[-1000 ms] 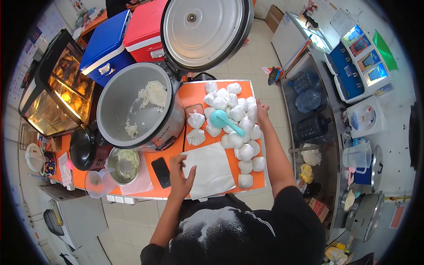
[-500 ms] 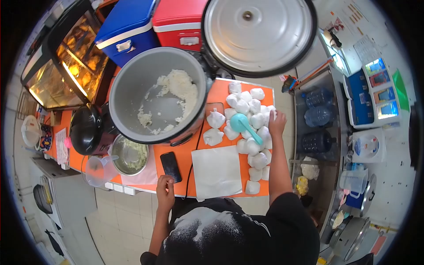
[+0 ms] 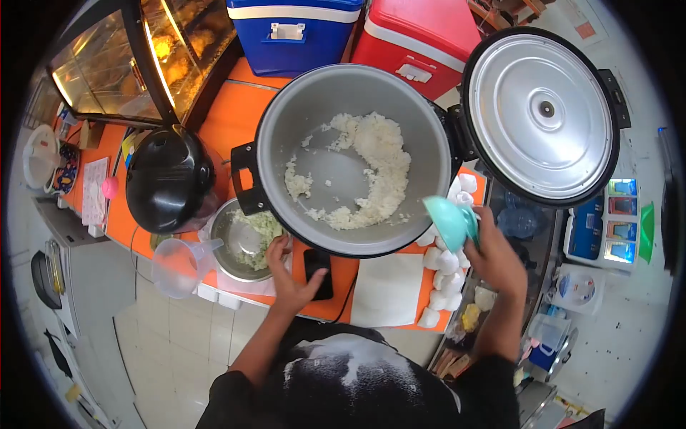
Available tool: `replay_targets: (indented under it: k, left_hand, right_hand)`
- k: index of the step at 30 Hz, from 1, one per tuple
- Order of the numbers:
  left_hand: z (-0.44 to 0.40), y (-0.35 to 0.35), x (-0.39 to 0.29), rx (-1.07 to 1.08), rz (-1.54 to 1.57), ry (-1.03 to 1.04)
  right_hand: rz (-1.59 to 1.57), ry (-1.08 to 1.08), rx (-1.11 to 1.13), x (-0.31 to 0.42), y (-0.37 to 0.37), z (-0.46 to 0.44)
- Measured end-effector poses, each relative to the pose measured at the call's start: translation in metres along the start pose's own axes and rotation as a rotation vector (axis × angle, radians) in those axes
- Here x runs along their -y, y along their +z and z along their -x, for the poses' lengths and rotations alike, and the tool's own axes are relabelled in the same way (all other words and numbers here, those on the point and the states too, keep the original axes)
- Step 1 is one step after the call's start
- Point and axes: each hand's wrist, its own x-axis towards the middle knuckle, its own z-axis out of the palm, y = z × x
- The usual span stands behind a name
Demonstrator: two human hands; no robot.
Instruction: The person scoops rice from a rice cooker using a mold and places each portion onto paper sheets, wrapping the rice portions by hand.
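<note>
My right hand [image 3: 494, 254] is wrapped round the handle of a teal scoop [image 3: 449, 222], held up at the right rim of the large cooker pot [image 3: 286, 114]. White rice [image 3: 382, 146] lies in the pot. Below the scoop, several white wrapped bundles [image 3: 446, 280] sit on the orange table [image 3: 339, 286], partly hidden. My left hand [image 3: 289, 275] has its fingers apart, between a steel bowl [image 3: 229, 261] of pale green shreds and a black phone [image 3: 323, 282]. White paper sheets [image 3: 386, 289] lie right of the phone.
The pot's open lid [image 3: 547, 118] stands out to the right. Behind are a blue cooler [image 3: 294, 36] and a red cooler [image 3: 418, 43]. A black lidded cooker [image 3: 171, 175], a clear jug [image 3: 179, 266] and a lit food cabinet [image 3: 168, 57] are at the left.
My right hand has moved from the far bundles to the teal scoop and lifted it to the pot. My left hand has moved up beside the steel bowl. The view has shifted left.
</note>
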Motion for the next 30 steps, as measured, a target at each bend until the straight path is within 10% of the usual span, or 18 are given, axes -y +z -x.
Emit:
replay_targets:
  k: [4, 8, 11, 15, 17, 19, 26, 30]
  left_hand:
    - [-0.021, 0.022, -0.003, -0.027, 0.094, -0.054]
    - [-0.026, 0.035, -0.005, -0.008, 0.180, -0.086]
    - [-0.020, 0.036, -0.004, 0.115, -0.026, -0.080]
    - [-0.018, 0.044, 0.004, 0.089, 0.083, -0.053]
    - [-0.016, 0.045, 0.004, 0.097, 0.095, -0.061]
    - [-0.016, 0.047, 0.005, 0.108, 0.099, -0.063]
    - [-0.019, 0.038, 0.003, 0.170, 0.115, -0.135]
    - [-0.023, 0.032, 0.003, 0.223, 0.065, -0.111]
  right_hand:
    - [0.543, -0.136, 0.078, 0.026, 0.045, -0.139]
    - [0.780, 0.303, -0.131, 0.025, 0.116, -0.211]
    - [0.959, 0.173, 0.142, -0.205, 0.202, -0.276]
    - [1.233, -0.339, 0.870, 0.011, 0.138, -0.221]
    - [0.901, -0.001, 0.596, 0.013, 0.171, -0.199]
    - [1.010, -0.341, 1.301, 0.058, 0.162, -0.217]
    - [0.250, 0.268, 0.851, 0.119, 0.132, -0.174]
    - [0.229, 0.035, 0.904, 0.111, 0.093, -0.169]
